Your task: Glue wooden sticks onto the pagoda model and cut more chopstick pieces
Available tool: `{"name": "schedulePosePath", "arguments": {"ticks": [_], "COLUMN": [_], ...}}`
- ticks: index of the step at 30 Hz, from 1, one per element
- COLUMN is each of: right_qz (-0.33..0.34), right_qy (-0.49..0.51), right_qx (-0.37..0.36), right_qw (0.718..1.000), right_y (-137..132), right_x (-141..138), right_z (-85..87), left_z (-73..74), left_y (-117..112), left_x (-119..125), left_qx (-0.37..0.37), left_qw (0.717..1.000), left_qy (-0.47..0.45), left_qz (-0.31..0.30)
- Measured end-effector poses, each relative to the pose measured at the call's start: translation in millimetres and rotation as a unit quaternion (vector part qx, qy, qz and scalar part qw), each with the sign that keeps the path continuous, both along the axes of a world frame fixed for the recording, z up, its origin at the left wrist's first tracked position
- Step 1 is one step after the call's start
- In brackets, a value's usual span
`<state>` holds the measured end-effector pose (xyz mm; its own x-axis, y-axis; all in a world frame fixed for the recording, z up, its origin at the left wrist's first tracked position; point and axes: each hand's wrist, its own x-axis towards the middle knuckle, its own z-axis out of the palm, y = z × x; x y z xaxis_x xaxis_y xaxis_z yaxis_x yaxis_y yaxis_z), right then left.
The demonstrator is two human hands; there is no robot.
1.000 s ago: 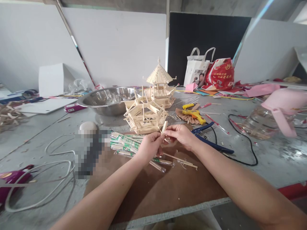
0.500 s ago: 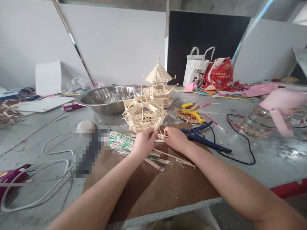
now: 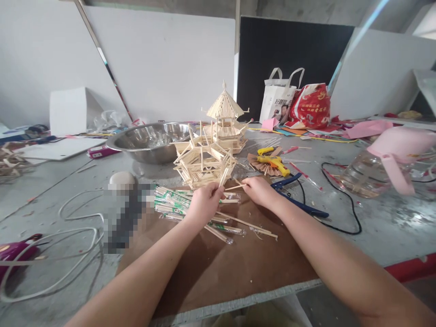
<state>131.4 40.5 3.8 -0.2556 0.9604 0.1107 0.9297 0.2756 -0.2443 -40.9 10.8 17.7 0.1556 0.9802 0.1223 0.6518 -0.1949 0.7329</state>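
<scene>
A model [image 3: 204,161] built of pale wooden chopsticks stands in front of me, its frame open at the top. My left hand [image 3: 204,202] is closed at its lower front corner, thumb and fingers pinching the sticks there. Just to the right, my right hand [image 3: 260,190] pinches the end of a thin chopstick [image 3: 235,186], which points left toward my left fingertips. Whether its far end touches the model I cannot tell. Under and around my left hand lie several wrapped chopsticks [image 3: 170,202] with green print, along with loose ones [image 3: 248,220].
Behind stands a roofed chopstick pavilion [image 3: 225,106]. A steel basin [image 3: 119,145] is at the left. Toward the right are a yellow glue gun [image 3: 275,164], a blue-handled cutter [image 3: 303,206], a black cord and a pink-lidded jug [image 3: 368,175]. A brown board [image 3: 218,277] covers the table's front.
My right hand has moved a little to the right, away from my left hand, and the chopstick in it now shows between them. My left hand stays at the model.
</scene>
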Motion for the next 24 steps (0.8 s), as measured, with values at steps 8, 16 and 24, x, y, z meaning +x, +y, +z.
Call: {"name": "schedulePosePath", "arguments": {"ticks": [8, 16, 24], "right_qz": [-0.09, -0.119, -0.036], "right_qy": [0.001, -0.01, 0.119], "right_qx": [0.025, 0.031, 0.052], "right_qw": [0.996, 0.992, 0.991], "right_y": [15, 52, 20], "right_x": [23, 15, 21], "right_z": [13.3, 19.5, 29.5], "left_z": [-1.9, -0.9, -2.0], "left_y": [-2, -7, -8], "left_x": [1, 4, 6], "left_qx": [-0.033, -0.06, -0.116], "left_qw": [0.998, 0.995, 0.984], "left_qy": [-0.048, -0.072, -0.128], "left_qz": [-0.018, -0.032, -0.05]}}
